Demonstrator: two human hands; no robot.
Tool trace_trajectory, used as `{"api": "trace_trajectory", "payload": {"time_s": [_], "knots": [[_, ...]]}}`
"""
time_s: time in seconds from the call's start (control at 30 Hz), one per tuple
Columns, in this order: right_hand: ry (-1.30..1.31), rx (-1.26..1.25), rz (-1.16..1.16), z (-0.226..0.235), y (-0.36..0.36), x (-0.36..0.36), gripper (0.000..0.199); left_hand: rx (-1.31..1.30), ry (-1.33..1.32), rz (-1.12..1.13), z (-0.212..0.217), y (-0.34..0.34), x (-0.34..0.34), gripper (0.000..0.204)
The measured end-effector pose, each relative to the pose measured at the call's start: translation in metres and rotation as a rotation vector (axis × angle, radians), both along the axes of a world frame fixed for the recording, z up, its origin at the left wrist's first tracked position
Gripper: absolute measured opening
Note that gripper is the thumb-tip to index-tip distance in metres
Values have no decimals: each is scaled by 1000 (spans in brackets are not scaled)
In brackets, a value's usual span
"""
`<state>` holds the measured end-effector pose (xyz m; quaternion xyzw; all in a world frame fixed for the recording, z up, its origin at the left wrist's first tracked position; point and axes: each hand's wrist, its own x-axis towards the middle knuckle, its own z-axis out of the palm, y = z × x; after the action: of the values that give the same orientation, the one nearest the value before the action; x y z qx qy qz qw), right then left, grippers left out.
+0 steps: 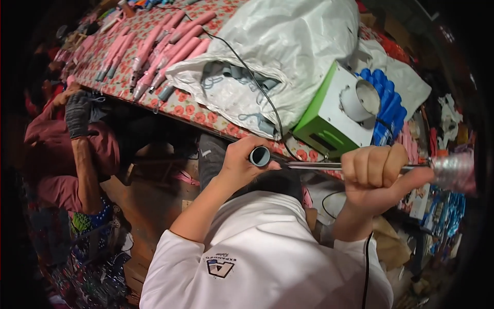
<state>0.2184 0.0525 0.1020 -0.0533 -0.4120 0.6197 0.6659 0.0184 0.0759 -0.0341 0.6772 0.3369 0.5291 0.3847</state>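
My left hand is closed around a short grey hollow handle, its round open end facing up toward me. To the right, my right hand wraps in a fist around a thin metal shaft, thumb stretched along it. The shaft's left tip comes close to my left fingertips; whether it touches the handle I cannot tell. At its right end is a shiny pinkish bundle, blurred. Beyond my hands, a white sack lies open with several similar grey handles with cords inside.
A green-and-white box with a round metal cup stands at the table edge, beside blue rolls. Pink folded umbrellas lie on the flowered tablecloth. A black cable crosses the sack. At left sits another person wearing a grey glove.
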Motion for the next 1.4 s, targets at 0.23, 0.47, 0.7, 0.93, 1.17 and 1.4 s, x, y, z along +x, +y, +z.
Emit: {"api": "trace_trajectory", "payload": {"time_s": [0.23,0.47,0.7,0.93,1.17,1.4], "knots": [[-227,-2,-134,-18,-10,-26,60,12,41,45,1,-13,19,37],[-195,84,-25,-35,-8,-25,42,-4,128,78,10,-12,23,35],[-341,-124,-193,-25,-8,-45,57,62,121,88,5,-13,29,32],[-876,-198,-686,-35,-11,-46,35,-49,104,137,5,-12,31,30],[-555,-9,-557,-12,10,17,41,0,95,149,2,-7,45,34],[-160,72,-202,28,17,57,75,47,246,64,42,-40,90,70]]}}
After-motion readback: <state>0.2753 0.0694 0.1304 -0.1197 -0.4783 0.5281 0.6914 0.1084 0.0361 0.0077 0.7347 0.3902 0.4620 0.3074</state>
